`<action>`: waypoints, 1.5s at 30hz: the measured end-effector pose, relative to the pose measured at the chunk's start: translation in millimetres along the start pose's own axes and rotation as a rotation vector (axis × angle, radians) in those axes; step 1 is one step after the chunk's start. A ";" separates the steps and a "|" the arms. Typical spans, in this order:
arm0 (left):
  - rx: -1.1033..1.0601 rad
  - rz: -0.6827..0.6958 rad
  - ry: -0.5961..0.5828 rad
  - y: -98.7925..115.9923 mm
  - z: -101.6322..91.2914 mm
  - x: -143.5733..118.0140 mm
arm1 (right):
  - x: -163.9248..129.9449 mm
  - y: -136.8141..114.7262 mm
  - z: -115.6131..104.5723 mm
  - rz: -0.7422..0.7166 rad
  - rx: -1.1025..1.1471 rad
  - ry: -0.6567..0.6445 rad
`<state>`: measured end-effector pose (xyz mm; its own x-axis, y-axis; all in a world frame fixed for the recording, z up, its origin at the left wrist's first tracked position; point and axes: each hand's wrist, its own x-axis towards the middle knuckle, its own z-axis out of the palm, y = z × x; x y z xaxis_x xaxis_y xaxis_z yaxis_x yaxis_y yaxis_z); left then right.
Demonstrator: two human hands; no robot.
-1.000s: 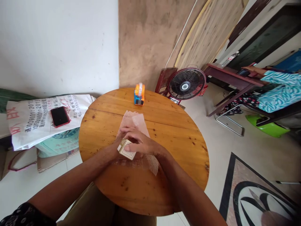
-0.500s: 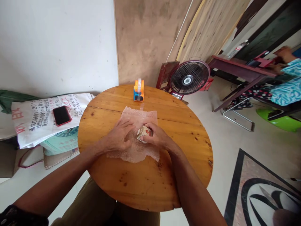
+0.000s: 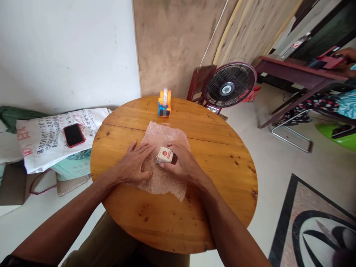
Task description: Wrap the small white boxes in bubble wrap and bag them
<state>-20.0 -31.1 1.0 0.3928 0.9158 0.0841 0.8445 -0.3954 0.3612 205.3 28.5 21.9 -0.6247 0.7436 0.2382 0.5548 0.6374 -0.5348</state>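
Note:
A sheet of bubble wrap (image 3: 164,183) lies spread on the round wooden table (image 3: 222,163). On the middle of the sheet is a small cream-and-red box (image 3: 164,154), its printed face turned up. My right hand (image 3: 182,162) grips the box from the right, thumb at the near side and fingers at the far side; the palm hides its right end. My left hand (image 3: 136,163) rests flat on the left part of the wrap, fingers spread, holding nothing and apart from the box.
An orange-and-blue tape dispenser (image 3: 164,103) stands near the table's far edge. Left of the table, a phone (image 3: 74,135) lies on white sacks (image 3: 36,148). Behind on the right are a fan (image 3: 229,85) and a maroon desk (image 3: 294,70), where another person sits.
My right hand has turned and lowered the tilted box onto the bubble wrap, a little to the left. My left hand has shifted slightly left. The view has swung a little.

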 end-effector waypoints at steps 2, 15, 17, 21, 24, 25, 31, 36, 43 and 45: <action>-0.003 -0.001 -0.004 0.6 -1.4 -0.2 | 0.9 -0.5 3.6 0.001 -0.014 -0.019; -0.104 0.050 0.069 -3.5 -10.9 -10.2 | -0.4 1.2 -1.6 -0.028 0.051 -0.082; -0.076 0.111 0.075 1.4 -21.4 -23.7 | -1.1 2.5 -2.2 -0.027 0.074 -0.087; 0.033 0.171 0.063 20.9 -33.4 -55.4 | -2.7 4.2 -7.5 -0.030 0.161 -0.094; 0.050 0.183 0.093 34.0 -24.3 -66.7 | -3.7 2.2 -12.1 0.025 0.249 -0.119; 0.043 0.193 0.117 37.0 -18.9 -67.0 | -4.0 1.1 -13.2 0.055 0.275 -0.126; 0.072 0.320 0.297 44.2 2.8 -53.5 | -3.3 -3.9 -14.8 0.117 0.321 -0.083; -0.023 0.270 0.444 47.1 -16.7 -34.4 | -0.5 -1.8 -17.2 0.106 0.402 -0.028; -0.088 0.041 0.379 32.5 -38.1 27.4 | -3.6 7.1 -38.2 0.229 0.718 -0.075; -0.167 -0.072 0.331 28.8 -35.7 38.8 | -4.4 6.8 -41.6 0.256 0.696 -0.109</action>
<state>6.5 -4.5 47.9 0.1730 0.9250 0.3384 0.7838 -0.3374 0.5213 234.7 38.0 51.0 -0.5935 0.8045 -0.0251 0.2370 0.1448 -0.9607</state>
